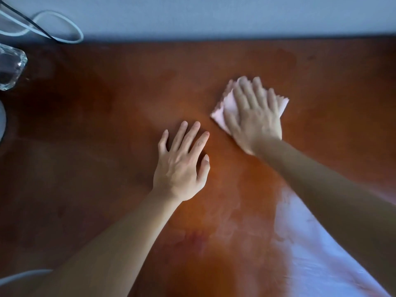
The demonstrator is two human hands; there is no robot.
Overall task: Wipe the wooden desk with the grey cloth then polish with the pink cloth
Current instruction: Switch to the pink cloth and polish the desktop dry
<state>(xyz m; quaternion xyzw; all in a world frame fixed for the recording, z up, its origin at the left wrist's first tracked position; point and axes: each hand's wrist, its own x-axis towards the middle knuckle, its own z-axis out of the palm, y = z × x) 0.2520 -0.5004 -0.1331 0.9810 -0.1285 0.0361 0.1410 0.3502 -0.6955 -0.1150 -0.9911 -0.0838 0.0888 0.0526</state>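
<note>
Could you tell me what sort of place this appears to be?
Probably a home or office room: a wooden desk set against a plain wall, with looped cables and a glass object at its far left corner.

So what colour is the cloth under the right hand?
Pale pink. The cloth lies flat on the desk under the right hand, seen in the head view.

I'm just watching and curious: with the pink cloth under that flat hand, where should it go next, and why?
Probably a sweep leftward. The right hand presses the pink cloth flat on the wooden desk to the right of centre, and a broad stretch of wood lies to its left. The left hand rests flat in that path, so it would likely need to lift or shift.
</note>
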